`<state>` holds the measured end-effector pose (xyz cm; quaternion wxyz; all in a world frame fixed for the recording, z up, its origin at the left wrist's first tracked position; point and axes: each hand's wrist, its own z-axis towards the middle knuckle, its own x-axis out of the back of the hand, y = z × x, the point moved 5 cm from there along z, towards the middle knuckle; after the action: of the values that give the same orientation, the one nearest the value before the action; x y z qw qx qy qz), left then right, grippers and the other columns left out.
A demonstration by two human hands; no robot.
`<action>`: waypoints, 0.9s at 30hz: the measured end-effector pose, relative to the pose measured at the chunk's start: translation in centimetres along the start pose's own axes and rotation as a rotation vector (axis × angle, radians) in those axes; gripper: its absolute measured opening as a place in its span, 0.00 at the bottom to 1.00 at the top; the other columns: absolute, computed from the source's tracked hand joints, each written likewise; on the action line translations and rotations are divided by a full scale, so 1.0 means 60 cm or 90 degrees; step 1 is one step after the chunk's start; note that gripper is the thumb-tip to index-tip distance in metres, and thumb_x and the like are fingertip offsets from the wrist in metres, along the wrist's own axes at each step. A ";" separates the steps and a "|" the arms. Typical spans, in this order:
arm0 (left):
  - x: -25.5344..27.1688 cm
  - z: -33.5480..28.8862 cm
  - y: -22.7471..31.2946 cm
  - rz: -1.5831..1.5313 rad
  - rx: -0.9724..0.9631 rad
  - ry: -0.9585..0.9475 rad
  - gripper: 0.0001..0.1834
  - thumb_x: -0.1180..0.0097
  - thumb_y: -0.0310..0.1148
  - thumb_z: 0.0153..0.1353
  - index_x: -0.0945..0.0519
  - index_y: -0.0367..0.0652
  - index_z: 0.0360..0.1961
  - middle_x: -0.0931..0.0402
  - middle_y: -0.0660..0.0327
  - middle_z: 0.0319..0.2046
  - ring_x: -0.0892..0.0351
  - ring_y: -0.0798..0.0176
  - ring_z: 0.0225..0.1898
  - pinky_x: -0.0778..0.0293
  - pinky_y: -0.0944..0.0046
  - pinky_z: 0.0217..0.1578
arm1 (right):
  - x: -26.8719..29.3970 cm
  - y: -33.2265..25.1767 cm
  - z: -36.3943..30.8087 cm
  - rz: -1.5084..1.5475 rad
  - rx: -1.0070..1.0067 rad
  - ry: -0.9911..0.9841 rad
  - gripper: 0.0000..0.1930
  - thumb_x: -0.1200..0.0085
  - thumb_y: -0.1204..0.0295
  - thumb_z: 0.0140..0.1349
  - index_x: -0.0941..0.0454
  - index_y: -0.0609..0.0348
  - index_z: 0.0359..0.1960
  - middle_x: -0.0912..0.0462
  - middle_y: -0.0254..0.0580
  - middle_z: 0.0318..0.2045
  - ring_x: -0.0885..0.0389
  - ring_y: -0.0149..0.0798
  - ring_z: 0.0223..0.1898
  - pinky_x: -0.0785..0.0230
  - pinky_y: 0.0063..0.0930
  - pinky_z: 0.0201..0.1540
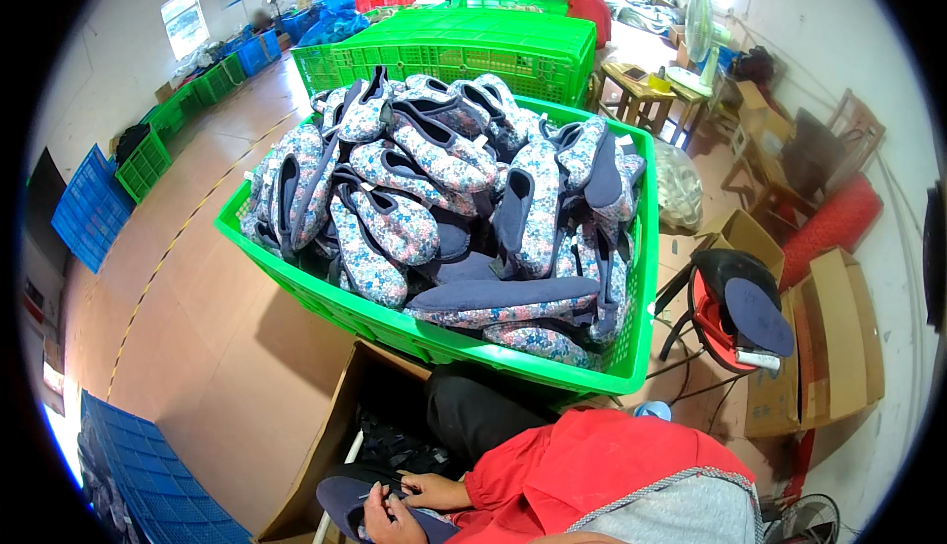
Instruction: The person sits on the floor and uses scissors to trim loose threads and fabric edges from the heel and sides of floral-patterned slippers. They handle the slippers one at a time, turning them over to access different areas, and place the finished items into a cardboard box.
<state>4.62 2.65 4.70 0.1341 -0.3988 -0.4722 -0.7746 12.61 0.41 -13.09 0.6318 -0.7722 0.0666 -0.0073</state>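
At the lower edge, a dark navy slipper (pixel 338 497) lies low in front of me, with a bit of floral cloth showing by my wrists. My right hand (pixel 436 491), coming out of a red sleeve, is closed on the slipper's edge. Beside it and lower, my left hand (pixel 391 521) has its fingers bent together in a pinch over the slipper. Whether a small thing sits between those fingertips is too small to tell. Ahead stands a green crate (pixel 639 347) heaped with floral slippers (pixel 409 228) that have navy linings and soles.
An open cardboard box (pixel 330 426) holding dark pieces is beside my knees. On the right, a stool (pixel 712 312) carries a navy sole-shaped piece (pixel 758 317), near cardboard boxes (pixel 838 337). Green crates (pixel 444 46) stand behind, and a person (pixel 589 11) in red is farther back.
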 end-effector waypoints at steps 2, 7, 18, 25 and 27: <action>0.001 0.000 0.002 0.006 0.015 -0.006 0.15 0.46 0.32 0.65 0.20 0.39 0.51 0.19 0.50 0.46 0.20 0.48 0.48 0.27 0.56 0.49 | -0.001 0.001 0.001 -0.008 0.005 0.004 0.14 0.43 0.63 0.61 0.32 0.60 0.31 0.30 0.65 0.51 0.32 0.39 0.56 0.33 0.32 0.42; -0.002 0.000 0.000 -0.020 0.020 -0.008 0.15 0.46 0.32 0.65 0.20 0.39 0.51 0.19 0.50 0.46 0.20 0.48 0.48 0.27 0.55 0.50 | 0.002 -0.004 -0.006 0.003 0.060 0.062 0.14 0.43 0.64 0.59 0.29 0.62 0.34 0.25 0.49 0.35 0.26 0.40 0.37 0.34 0.33 0.38; -0.001 0.001 0.006 -0.010 0.011 0.000 0.14 0.46 0.31 0.65 0.20 0.37 0.50 0.18 0.50 0.45 0.20 0.48 0.47 0.26 0.56 0.49 | 0.004 -0.022 -0.012 0.029 0.023 0.043 0.13 0.42 0.65 0.58 0.29 0.62 0.34 0.27 0.44 0.31 0.29 0.37 0.33 0.35 0.32 0.36; 0.003 0.001 0.010 0.019 -0.008 0.013 0.14 0.45 0.32 0.64 0.19 0.39 0.49 0.18 0.51 0.44 0.19 0.48 0.46 0.25 0.55 0.48 | 0.006 -0.029 -0.014 0.017 0.008 0.033 0.13 0.42 0.64 0.58 0.28 0.62 0.33 0.26 0.45 0.31 0.28 0.38 0.33 0.35 0.32 0.36; 0.002 0.001 0.008 0.021 -0.010 0.013 0.14 0.45 0.32 0.64 0.19 0.39 0.48 0.18 0.51 0.44 0.19 0.48 0.46 0.25 0.55 0.47 | 0.012 -0.050 -0.022 0.020 -0.012 0.021 0.13 0.41 0.64 0.58 0.28 0.62 0.33 0.26 0.45 0.31 0.28 0.38 0.34 0.35 0.32 0.37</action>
<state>4.87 2.49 5.11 0.1488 -0.3993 -0.4584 -0.7799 13.47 -0.37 -9.96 0.6234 -0.7768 0.0892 -0.0100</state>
